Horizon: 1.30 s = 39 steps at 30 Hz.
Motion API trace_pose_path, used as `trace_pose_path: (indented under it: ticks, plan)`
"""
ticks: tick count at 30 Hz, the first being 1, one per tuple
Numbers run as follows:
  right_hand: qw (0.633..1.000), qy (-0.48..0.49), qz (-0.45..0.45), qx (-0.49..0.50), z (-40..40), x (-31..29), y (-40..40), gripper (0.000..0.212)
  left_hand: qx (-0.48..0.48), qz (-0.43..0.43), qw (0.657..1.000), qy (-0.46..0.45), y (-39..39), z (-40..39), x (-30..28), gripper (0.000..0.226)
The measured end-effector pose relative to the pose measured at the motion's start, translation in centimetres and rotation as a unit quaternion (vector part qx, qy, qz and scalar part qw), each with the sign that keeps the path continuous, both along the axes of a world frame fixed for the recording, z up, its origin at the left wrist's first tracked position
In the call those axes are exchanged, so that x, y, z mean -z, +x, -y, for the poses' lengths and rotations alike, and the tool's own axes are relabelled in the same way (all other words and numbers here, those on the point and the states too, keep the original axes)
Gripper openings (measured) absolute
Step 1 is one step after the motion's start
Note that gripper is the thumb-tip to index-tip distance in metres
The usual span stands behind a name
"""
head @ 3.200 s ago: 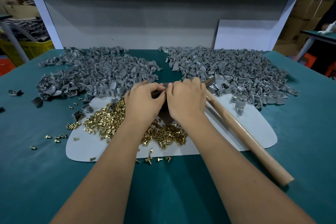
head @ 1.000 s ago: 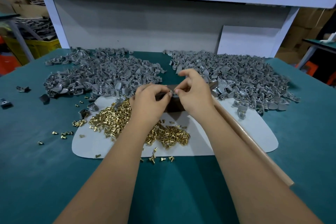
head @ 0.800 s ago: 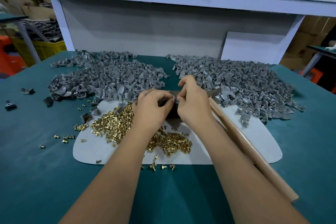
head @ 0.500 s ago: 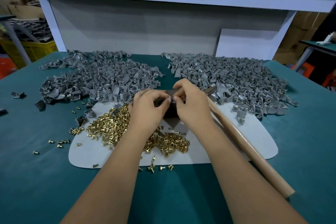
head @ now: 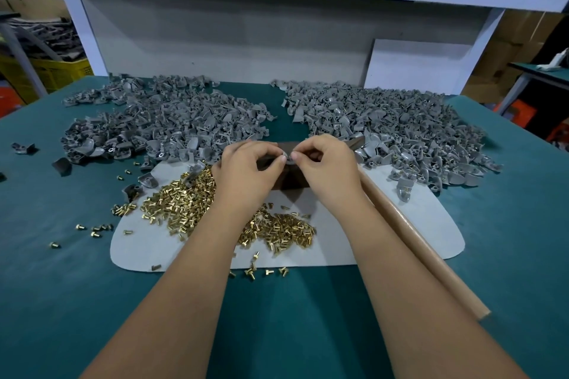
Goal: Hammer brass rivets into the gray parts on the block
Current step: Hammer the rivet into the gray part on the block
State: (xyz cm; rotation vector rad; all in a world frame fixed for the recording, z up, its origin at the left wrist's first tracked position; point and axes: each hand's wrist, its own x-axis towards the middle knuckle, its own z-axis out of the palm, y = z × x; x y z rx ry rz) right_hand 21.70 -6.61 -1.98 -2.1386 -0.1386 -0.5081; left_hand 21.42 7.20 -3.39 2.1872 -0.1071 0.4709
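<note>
Both hands at the block, small gray part pinched between them.

Near: hammer handle (head: 412,243) lying on the teal tabletop (head: 308,317); brass rivets (head: 184,203) heaped on a white mat (head: 400,224). Middle: left hand (head: 246,175) and right hand (head: 329,169), each grip closed on one gray part (head: 288,158) (mostly hidden) above the dark block (head: 291,181). Far: two piles of gray parts (head: 385,129).

We are looking at a small assembly workshop: heaps of gray parts (head: 172,123) are covering the far edge of a green-clothed worktop (head: 277,317), cardboard boxes (head: 511,49) stacked behind.
</note>
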Motion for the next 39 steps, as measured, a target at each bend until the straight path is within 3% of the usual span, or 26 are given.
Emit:
trace_pose_path:
  ticks: [3, 13, 19, 24, 27, 30, 34, 37, 39]
  plan:
    - [0.999, -0.025, 0.001, 0.021, -0.6, -0.1, 0.1, 0.008, -0.007, 0.004, 1.000, 0.003, 0.0, 0.1, 0.0, 0.013]
    - [0.967, -0.250, 0.004, 0.046, -1.5, -1.7, 0.4, 0.017, -0.033, 0.010, 0.999, 0.025, 0.5, 0.4, 0.5, 0.011]
    - [0.993, -0.100, -0.038, 0.057, -1.5, -1.2, -0.1, 0.011, -0.028, 0.023, 0.999, 0.017, 0.4, 0.3, 0.5, 0.009]
    - [0.993, -0.100, -0.043, 0.037, -1.2, -1.3, -0.3, 0.009, -0.024, 0.018, 0.999, 0.021, 0.4, 0.2, 0.5, 0.010]
    - [0.998, -0.033, -0.059, -0.005, 0.1, -1.9, -0.8, 0.016, -0.021, 0.019, 1.000, 0.009, 0.5, 0.1, 0.5, 0.006]
    - [0.997, 0.013, -0.054, 0.059, 2.1, -2.6, -1.5, 0.026, -0.018, 0.008, 1.000, -0.007, 0.5, 0.1, 0.4, 0.006]
    - [0.958, -0.169, -0.097, 0.209, 6.0, -3.6, -3.1, 0.030, -0.011, -0.002, 1.000, -0.019, 0.6, 0.1, 0.4, 0.007]
    - [0.904, -0.307, -0.217, 0.205, 7.4, -3.4, -4.7, 0.034, -0.009, -0.007, 1.000, -0.018, 0.5, 0.2, 0.3, 0.007]
    - [0.885, -0.344, -0.248, 0.191, 7.3, -2.5, -5.2, 0.034, -0.011, -0.005, 1.000, -0.013, 0.5, 0.2, 0.3, 0.008]
